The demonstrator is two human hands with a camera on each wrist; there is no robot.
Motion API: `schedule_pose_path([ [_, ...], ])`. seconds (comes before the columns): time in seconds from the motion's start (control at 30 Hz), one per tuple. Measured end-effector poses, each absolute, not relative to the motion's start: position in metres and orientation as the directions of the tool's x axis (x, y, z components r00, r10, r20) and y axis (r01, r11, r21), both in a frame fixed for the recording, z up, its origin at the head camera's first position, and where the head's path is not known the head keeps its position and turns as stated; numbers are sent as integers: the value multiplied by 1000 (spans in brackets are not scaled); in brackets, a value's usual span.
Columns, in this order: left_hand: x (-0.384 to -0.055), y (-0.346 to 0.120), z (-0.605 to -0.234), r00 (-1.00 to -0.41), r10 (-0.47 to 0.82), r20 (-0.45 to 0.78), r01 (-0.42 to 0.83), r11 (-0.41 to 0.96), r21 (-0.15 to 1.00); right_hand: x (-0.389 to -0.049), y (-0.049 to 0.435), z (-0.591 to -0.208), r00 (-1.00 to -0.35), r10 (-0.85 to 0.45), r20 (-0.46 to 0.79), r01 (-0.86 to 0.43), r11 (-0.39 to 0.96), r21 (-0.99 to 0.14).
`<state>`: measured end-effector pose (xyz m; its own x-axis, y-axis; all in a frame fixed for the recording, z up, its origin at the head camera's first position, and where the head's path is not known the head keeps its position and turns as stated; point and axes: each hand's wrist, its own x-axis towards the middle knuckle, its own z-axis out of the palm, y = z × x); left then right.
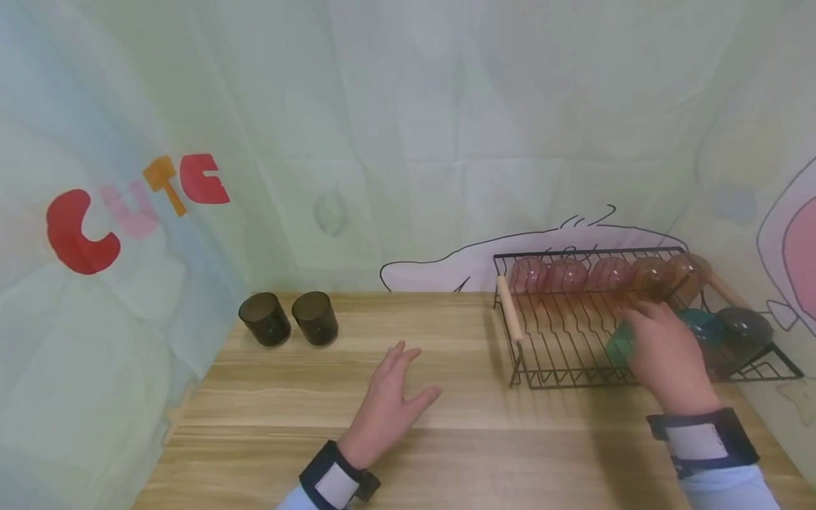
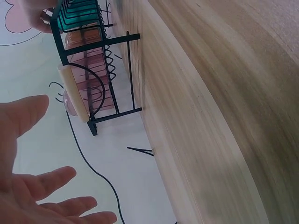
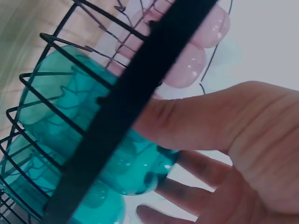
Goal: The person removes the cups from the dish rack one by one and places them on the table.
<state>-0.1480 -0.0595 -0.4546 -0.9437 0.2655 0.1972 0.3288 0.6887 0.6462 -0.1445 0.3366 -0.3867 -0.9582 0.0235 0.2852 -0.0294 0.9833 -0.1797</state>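
Observation:
My right hand (image 1: 672,354) reaches over the front row of a black wire dish rack (image 1: 510,312) and grips a teal-green glass (image 1: 618,347) standing in it. In the right wrist view the thumb lies on one side of the glass's rounded base (image 3: 133,168) and the fingers on the other, with part of the glass behind the rack's dark rail. Beside it sit a second teal glass (image 1: 698,322) and a grey glass (image 1: 742,326). Over the wooden table, left of the rack, my left hand (image 1: 385,411) holds nothing, thumb and fingers spread.
Several pink and amber glasses (image 1: 567,275) line the rack's back row. Wooden handles (image 1: 510,309) stick up at the rack's ends. Two dark cups (image 1: 315,319) stand upright at the back left of the table (image 1: 287,397). Printed cloth walls rise behind and at both sides.

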Motion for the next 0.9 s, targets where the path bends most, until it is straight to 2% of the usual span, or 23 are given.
schedule_pose_path([
  [0.2, -144, -61, -452, -945, 263, 197, 327, 695, 641, -145, 337, -390, -960, 27, 280, -34, 977, -211],
  [0.43, -144, -64, -449, -947, 255, 197, 321, 700, 638, -150, 338, -391, -965, 76, 251, 25, 979, -200],
  [0.57, -146, -65, -446, -947, 252, 200, 322, 712, 624, -147, 337, -389, -948, 96, 304, 35, 979, -199],
  [0.73, -148, -68, -445, -936, 231, 266, 348, 724, 596, -143, 324, -377, -920, 101, 378, 18, 976, -218],
  [0.9, -149, -67, -443, -926, 227, 301, 369, 706, 604, -138, 309, -372, -886, 62, 459, -58, 968, -242],
])
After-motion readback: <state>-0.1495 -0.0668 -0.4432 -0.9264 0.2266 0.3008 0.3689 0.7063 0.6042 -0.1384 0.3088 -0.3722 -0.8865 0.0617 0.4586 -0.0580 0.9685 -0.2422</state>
